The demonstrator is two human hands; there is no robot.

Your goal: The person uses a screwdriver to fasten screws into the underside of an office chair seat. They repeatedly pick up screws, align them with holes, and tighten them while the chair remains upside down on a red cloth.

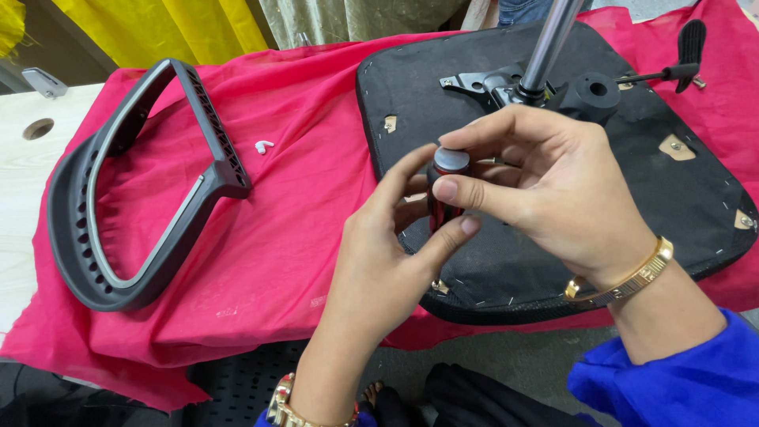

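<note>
Red cloth [269, 237] covered the surface; both hands' fingers [455, 190] pinched a small dark cylindrical cap [447, 183] above the upturned chair seat [672, 198], armrest frame [134, 198] lying left.

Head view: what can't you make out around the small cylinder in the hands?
- Small dark cylinder: lower body hidden by left hand and right hand fingers.
- Metal column: top cut off by the frame edge.
- Small white piece on the red cloth: too small to identify.
</note>
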